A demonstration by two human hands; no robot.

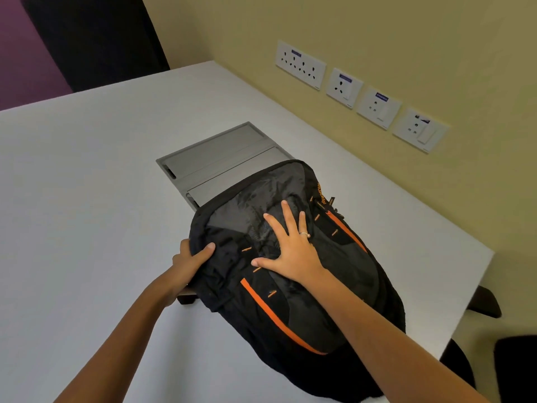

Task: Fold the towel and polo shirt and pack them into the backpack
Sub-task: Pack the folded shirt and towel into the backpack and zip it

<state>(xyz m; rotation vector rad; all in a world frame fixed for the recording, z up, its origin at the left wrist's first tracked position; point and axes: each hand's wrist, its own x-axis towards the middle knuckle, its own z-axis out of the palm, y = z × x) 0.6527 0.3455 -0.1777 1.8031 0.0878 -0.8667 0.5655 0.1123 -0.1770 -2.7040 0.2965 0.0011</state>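
Note:
A black backpack (328, 309) with orange trim lies flat on the white table (87, 199), its front panel facing up. My left hand (190, 261) grips the bag's left edge, thumb on top and fingers curled under the fabric. My right hand (290, 245) presses flat on the front panel with fingers spread; a ring sits on one finger. No towel or polo shirt is in view.
A grey metal cable hatch (215, 158) is set into the table just beyond the bag. Wall sockets (360, 94) line the yellow wall on the right. The table's right edge runs close to the bag, with dark chair parts (485, 301) below it.

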